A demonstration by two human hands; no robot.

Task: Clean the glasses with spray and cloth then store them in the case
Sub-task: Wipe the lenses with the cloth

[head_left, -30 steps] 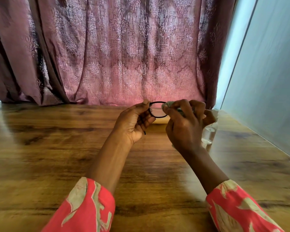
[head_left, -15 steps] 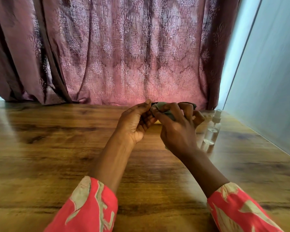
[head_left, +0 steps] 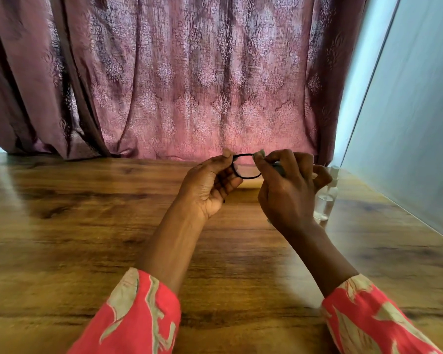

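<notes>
Both hands are holding a pair of black thin-rimmed glasses raised above the glossy brown wood-grain tabletop. The left hand is pinching the frame's left end between thumb and curled fingers; the right hand is closing on the other side, pressing a small grey-green cleaning cloth against the lens there, so that only one lens is showing between the hands. A small clear plastic spray bottle is standing upright on the tabletop just right of the right hand. A patterned mauve curtain is hanging behind, and red patterned sleeves are covering both forearms
</notes>
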